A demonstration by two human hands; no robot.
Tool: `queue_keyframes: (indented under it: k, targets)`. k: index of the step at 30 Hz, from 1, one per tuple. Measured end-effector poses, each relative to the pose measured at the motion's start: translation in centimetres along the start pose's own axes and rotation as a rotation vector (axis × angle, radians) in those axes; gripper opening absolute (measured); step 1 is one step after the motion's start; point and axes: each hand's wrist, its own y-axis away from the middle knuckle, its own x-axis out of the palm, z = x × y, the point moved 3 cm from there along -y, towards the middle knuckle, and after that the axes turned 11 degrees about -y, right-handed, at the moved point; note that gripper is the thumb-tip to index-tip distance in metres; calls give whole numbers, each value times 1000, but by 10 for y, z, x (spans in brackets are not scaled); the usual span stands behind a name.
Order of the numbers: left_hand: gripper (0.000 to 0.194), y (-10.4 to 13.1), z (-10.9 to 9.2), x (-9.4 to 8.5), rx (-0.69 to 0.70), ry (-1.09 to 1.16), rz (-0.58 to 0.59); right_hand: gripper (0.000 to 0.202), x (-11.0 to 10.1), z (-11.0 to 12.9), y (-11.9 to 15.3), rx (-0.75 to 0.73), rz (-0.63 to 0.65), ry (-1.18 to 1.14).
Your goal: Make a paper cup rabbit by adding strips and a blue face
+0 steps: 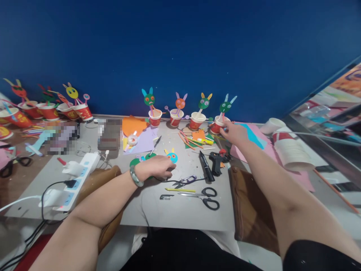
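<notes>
My left hand [160, 167], below a bracelet, rests on the table beside a blue paper rabbit face [172, 157] with yellow ears. Its fingers curl down, and what they hold, if anything, is hidden. My right hand [231, 132] reaches to the rightmost red paper cup [216, 127] of the middle row, fingers at its right side. From that cup rises a green rabbit head [225, 107] with light blue ears. Three similar cups with paper heads stand left of it. Green paper pieces [135, 162] lie by my left hand.
Black-handled scissors [210, 198], a yellow stick [180, 190], a black marker [207, 166] and a glue gun [217, 162] lie in front. A power strip [81, 180] is left; stacked cups [293, 152] are right. A blue wall [175, 49] stands behind.
</notes>
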Motion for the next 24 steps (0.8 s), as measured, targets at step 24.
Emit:
queue_keyframes:
  k: [24]
  targets:
    - [15,3,-4,-10,-7,8,35,42,0,65,-19,-47,232,3]
